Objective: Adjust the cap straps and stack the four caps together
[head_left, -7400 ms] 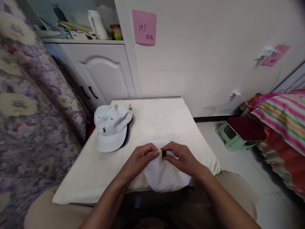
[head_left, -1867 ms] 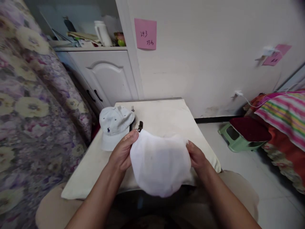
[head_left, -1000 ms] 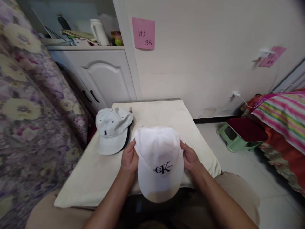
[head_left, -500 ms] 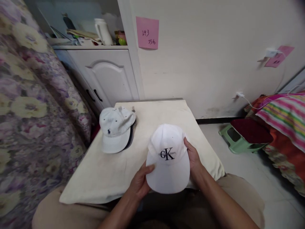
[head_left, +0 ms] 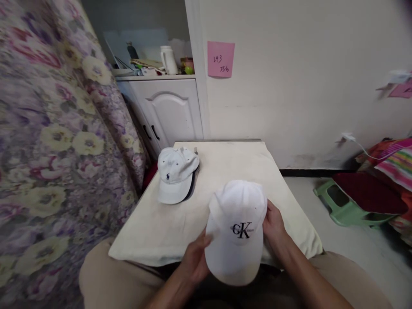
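A white baseball cap with black "CK" lettering is held over the table's near edge, its brim toward me. My left hand is closed on the left side of the brim, thumb on top. On the crown's right side, my right hand grips the edge, most of its fingers hidden behind the cap. To the left, a pale cap with a small dark emblem lies on the table, stacked on a darker cap of which only a dark edge shows.
The table has a cream cloth. Behind it stand a white cabinet and a wall with a pink note. A floral curtain hangs at left. A green stool with a dark red top is on the floor at right.
My view has turned left, so the scene sits farther right in the picture. The white cap has come lower and closer to me, still in both hands. The stacked caps stay put.
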{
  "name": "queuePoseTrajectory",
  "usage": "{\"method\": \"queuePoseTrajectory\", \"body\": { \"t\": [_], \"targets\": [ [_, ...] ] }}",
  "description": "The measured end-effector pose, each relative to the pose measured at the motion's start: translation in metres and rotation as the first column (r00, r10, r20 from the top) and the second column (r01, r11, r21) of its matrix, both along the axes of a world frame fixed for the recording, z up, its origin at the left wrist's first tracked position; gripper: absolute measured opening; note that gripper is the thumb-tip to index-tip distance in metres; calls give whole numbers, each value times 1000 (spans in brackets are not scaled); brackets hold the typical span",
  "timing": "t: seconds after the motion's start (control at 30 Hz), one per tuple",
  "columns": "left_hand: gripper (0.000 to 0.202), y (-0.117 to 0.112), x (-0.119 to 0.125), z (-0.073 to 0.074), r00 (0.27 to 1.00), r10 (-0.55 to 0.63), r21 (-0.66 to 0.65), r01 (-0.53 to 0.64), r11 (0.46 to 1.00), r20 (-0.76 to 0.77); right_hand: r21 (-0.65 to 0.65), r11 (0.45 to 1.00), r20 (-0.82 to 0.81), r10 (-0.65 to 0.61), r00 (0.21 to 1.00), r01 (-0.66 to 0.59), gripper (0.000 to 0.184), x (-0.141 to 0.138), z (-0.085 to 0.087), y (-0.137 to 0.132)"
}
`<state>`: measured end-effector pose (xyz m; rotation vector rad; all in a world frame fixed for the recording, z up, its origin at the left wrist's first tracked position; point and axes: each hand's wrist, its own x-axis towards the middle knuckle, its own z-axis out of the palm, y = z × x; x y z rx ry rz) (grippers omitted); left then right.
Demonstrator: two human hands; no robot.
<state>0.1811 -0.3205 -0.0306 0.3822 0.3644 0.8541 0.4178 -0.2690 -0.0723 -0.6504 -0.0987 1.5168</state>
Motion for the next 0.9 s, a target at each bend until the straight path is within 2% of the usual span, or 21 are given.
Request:
{"method": "queuePoseTrajectory", "body": {
  "t": [0.1,0.17,0.27,0.33,0.43,0.53,0.67,0.73,0.8,0.9],
  "targets": [
    [45,-18,2,-9,996,-87,-2,87,996,-28,-17,999,-19,-32,999,31,20,-1,-6,-2],
    [47,-24,2,-13,993,-102,8,102,995,-67,-26,998,-25,-52,998,52,18,-1,-10,-2],
    [50,-20,-3,-12,987,-71,62,80,995,-144,-25,997,-67,-81,994,79,15,0,-15,0],
    [53,-6,-9,-4,979,-54,112,77,991,-196,2,997,-111,-70,991,71,14,-1,-17,2],
    [61,31,-18,20,964,-19,199,73,977,-263,38,999,-147,-28,989,34,13,-2,-16,2],
    [74,83,-26,60,961,114,339,-22,940,-253,34,999,-151,40,988,-36,14,-4,-14,1],
    [77,156,-50,116,926,348,526,-227,820,-142,30,995,-163,103,981,-99,12,-8,-18,-1],
    [77,183,-70,127,873,482,549,-365,752,-79,23,994,-165,109,980,-107,10,-11,-22,-1],
    [78,200,-93,120,815,574,511,-462,725,-78,11,993,-164,118,979,-118,8,-14,-24,0],
    [76,203,-125,84,762,628,393,-534,748,-160,3,992,-165,121,979,-122,7,-17,-26,0]
  ]
}}
